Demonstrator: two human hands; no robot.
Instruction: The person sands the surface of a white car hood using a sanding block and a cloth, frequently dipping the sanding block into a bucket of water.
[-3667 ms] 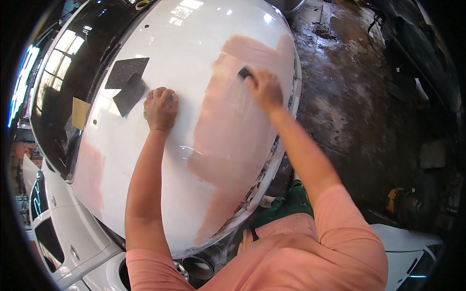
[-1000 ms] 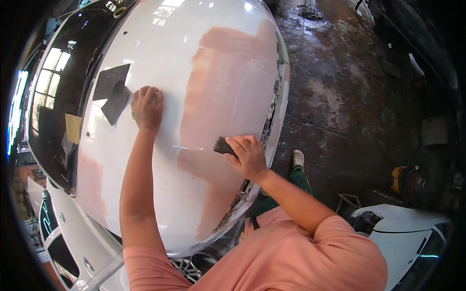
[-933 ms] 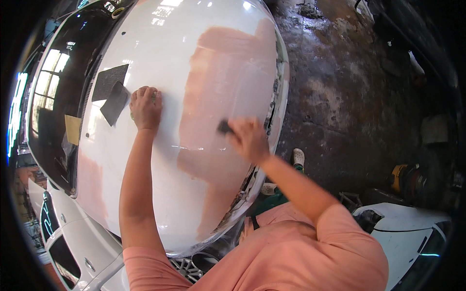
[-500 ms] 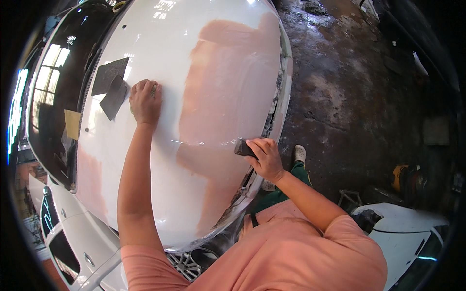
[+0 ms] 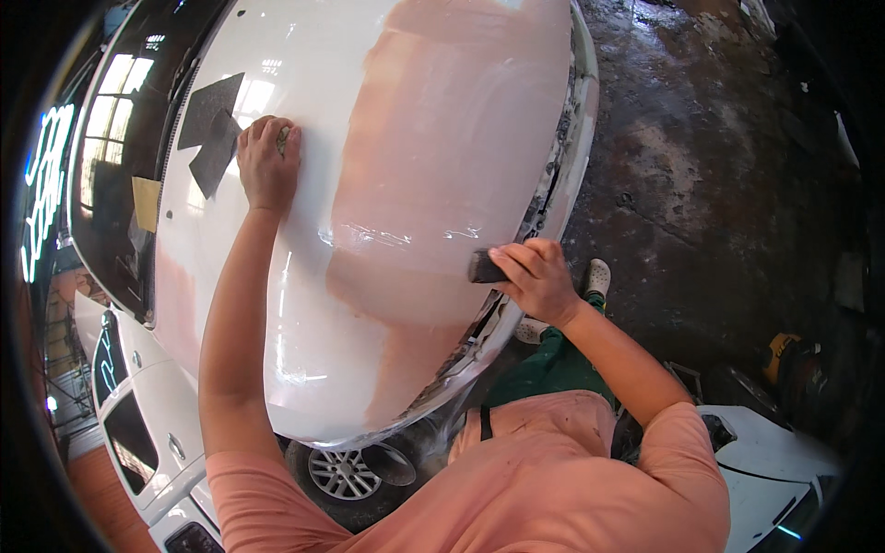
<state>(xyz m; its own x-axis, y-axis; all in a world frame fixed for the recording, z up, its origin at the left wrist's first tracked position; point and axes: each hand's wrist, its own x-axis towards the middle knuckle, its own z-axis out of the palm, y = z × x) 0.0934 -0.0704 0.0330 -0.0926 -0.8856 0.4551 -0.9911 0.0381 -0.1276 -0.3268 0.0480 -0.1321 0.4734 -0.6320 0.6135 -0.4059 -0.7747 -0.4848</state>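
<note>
Near the front edge of the white car hood [image 5: 277, 304], the right hand [image 5: 539, 281] is clenched around a small dark sanding block [image 5: 483, 268], which lies pressed against the panel at the lower rim of a broad pink patch of filler [image 5: 452, 157]. That patch runs from the far end of the hood down toward the front edge, narrowing into a strip near the lower corner. Wet streaks glisten across it just left of the block.

Farther up the hood, toward the windshield [image 5: 120, 138], the left hand [image 5: 269, 164] rests knuckles-up on the white paint, fingers curled over something small that is too hidden to name. Just left of it lie two dark sheets of sandpaper [image 5: 210, 134], overlapping, close to the hood's windshield edge.

Beyond the front edge is a stained concrete floor [image 5: 701, 184]. A car wheel [image 5: 339, 472] shows below the hood.
</note>
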